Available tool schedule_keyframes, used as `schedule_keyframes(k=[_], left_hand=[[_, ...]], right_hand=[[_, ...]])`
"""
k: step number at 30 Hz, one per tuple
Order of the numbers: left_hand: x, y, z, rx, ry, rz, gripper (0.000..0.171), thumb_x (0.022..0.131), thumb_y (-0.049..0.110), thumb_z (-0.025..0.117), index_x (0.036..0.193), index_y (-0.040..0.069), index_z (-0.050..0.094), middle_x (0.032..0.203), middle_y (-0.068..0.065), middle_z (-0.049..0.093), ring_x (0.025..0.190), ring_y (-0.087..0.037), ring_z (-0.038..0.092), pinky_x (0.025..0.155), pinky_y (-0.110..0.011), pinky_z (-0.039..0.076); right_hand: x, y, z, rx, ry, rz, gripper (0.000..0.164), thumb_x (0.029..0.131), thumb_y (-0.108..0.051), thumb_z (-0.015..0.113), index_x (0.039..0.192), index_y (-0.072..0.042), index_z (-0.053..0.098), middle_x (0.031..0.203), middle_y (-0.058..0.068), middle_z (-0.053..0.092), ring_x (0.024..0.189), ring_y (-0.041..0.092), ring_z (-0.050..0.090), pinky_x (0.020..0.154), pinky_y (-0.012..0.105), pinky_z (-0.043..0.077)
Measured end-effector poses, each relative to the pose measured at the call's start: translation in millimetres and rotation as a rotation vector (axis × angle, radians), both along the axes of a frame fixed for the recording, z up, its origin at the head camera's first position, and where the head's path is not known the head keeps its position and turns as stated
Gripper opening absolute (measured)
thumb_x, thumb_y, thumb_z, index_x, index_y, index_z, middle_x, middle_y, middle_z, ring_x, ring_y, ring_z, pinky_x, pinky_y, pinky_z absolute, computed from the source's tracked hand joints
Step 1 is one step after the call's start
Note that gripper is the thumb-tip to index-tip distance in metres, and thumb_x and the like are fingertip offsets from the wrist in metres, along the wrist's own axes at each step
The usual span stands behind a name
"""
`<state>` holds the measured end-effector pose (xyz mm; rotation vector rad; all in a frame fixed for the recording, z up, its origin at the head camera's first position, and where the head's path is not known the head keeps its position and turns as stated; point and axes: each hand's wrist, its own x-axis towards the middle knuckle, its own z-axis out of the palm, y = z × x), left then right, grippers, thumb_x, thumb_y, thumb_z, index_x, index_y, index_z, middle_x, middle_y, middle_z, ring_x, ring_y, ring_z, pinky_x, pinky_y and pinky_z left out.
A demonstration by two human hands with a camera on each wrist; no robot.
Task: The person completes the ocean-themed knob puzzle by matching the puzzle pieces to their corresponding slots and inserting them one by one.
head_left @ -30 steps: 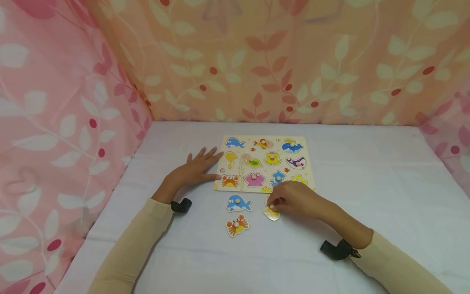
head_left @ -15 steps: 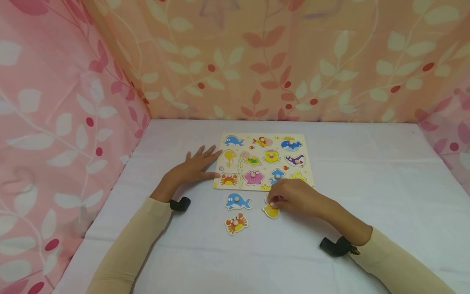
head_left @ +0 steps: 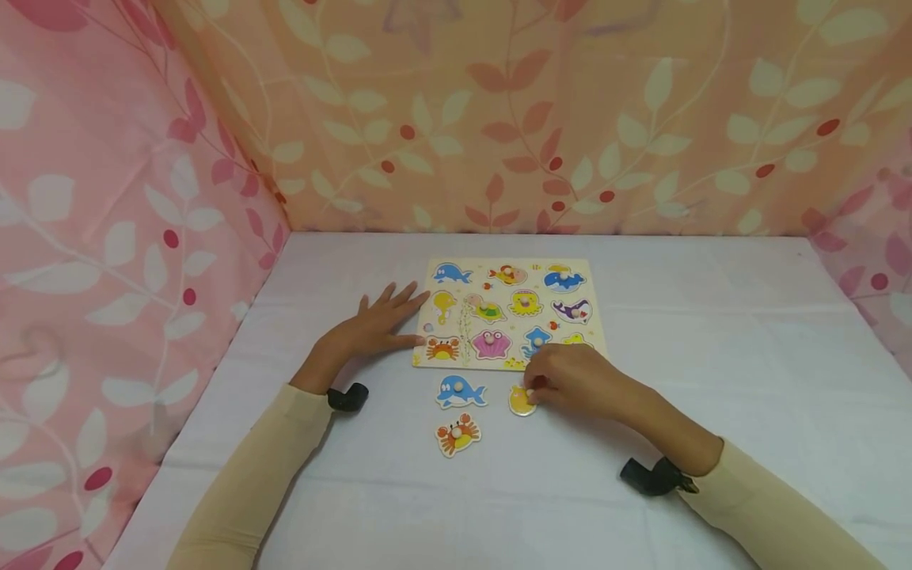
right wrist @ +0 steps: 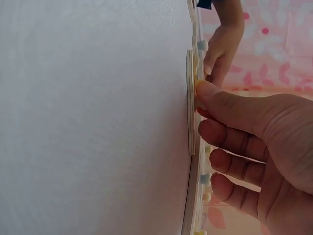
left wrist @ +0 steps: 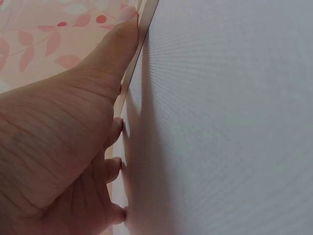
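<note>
My right hand pinches the knob of a yellow puzzle piece just in front of the wooden peg-puzzle board. The hand covers part of this piece. Seen edge-on in the right wrist view, the piece lies close along the white cloth, thumb and forefinger at its top. My left hand is spread flat, fingertips and thumb on the board's left edge; the left wrist view shows its thumb along that edge. A blue dolphin piece and an orange crab piece lie nearer me.
Knobbed sea-animal pieces fill most of the board, among them a pink shell and a yellow octopus. Dolphin, seahorse and crab pictures at its left side show no knobs. White cloth covers the table; patterned curtains enclose it.
The yellow piece has turned a little and shifted slightly left and away from me under my right fingers. My left hand stays on the board's edge.
</note>
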<state>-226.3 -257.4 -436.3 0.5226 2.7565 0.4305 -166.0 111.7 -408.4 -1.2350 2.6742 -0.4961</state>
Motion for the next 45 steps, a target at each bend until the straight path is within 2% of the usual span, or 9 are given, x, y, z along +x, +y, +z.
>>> schedule_keyframes(k=[9,12,19,26,36,40,45], left_hand=[[-1.4,0.3,0.2,0.008,-0.006,0.000,0.092,0.091,0.067,0.061,0.164,0.036,0.014,0.171,0.000,0.002,0.156,-0.036,-0.009,0.115,-0.070,-0.006],[-2.2,-0.3,-1.2,0.005,-0.007,0.000,0.093,0.091,0.067,0.061,0.164,0.036,0.014,0.171,-0.001,0.002,0.155,-0.037,-0.009,0.115,-0.071,-0.007],[-0.5,-0.2,-1.3,0.002,-0.011,-0.001,0.093,0.090,0.067,0.062,0.164,0.035,0.015,0.171,-0.002,0.003,0.155,-0.038,-0.008,0.115,-0.072,-0.006],[1.1,-0.4,0.0,0.009,-0.003,-0.012,0.092,0.092,0.065,0.062,0.164,0.033,0.014,0.171,-0.003,0.003,0.155,-0.039,-0.008,0.115,-0.072,-0.005],[-1.1,-0.1,-0.7,0.008,-0.003,-0.006,0.092,0.091,0.066,0.062,0.164,0.035,0.014,0.171,0.000,0.002,0.155,-0.037,-0.009,0.115,-0.072,-0.005],[-0.8,-0.1,-0.7,0.008,-0.002,-0.006,0.092,0.092,0.065,0.061,0.164,0.035,0.014,0.171,0.000,0.002,0.156,-0.037,-0.008,0.115,-0.072,-0.005],[1.0,0.6,1.0,0.008,0.003,-0.010,0.092,0.091,0.065,0.062,0.164,0.033,0.015,0.171,-0.002,0.003,0.155,-0.038,-0.007,0.115,-0.072,-0.004]], right_hand=[[-7.8,5.7,0.9,-0.028,-0.068,0.044,0.016,0.085,-0.023,0.084,0.100,-0.024,0.081,0.092,-0.018,0.069,0.086,0.002,0.059,0.078,0.026,0.054],[-9.5,6.4,-0.3,-0.034,-0.070,0.069,0.017,0.084,-0.021,0.084,0.101,-0.023,0.081,0.092,-0.017,0.070,0.085,0.002,0.058,0.077,0.025,0.053],[-7.7,4.6,-1.9,-0.023,-0.031,0.106,0.016,0.086,-0.017,0.082,0.101,-0.023,0.080,0.097,-0.015,0.072,0.093,0.007,0.063,0.084,0.029,0.056],[-4.6,2.6,1.4,-0.001,-0.018,0.081,0.018,0.088,-0.020,0.081,0.105,-0.022,0.078,0.099,-0.014,0.071,0.094,0.006,0.062,0.086,0.028,0.056],[-1.2,-0.7,2.0,0.020,-0.027,0.026,0.015,0.087,-0.028,0.083,0.099,-0.023,0.077,0.087,-0.017,0.064,0.083,0.006,0.054,0.073,0.024,0.050],[-2.3,1.0,0.6,0.019,-0.034,0.018,0.014,0.086,-0.028,0.083,0.098,-0.024,0.076,0.089,-0.017,0.065,0.085,0.007,0.055,0.075,0.026,0.051],[-7.8,4.6,-2.5,-0.023,-0.085,0.041,0.015,0.086,-0.025,0.084,0.100,-0.025,0.079,0.094,-0.019,0.068,0.090,0.004,0.059,0.081,0.028,0.054]])
